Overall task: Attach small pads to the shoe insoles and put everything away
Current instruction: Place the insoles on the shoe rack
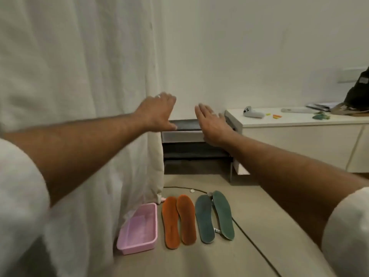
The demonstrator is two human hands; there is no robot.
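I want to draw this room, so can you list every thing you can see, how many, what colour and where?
pink plastic tray: one, pink, on the floor by the curtain, left of the insoles
orange shoe insoles: two, orange, side by side on the floor right of the tray
green shoe insoles: two, dark green, on the floor right of the orange pair
black cable: one, black, running along the floor past the green pair
white curtain: one, white, hanging on the left
white low cabinet: one, white, by the wall on the right
white handheld controller: one, white, on the cabinet top
left hand: one, raised, fingers spread, holding nothing
right hand: one, raised, fingers straight, holding nothing
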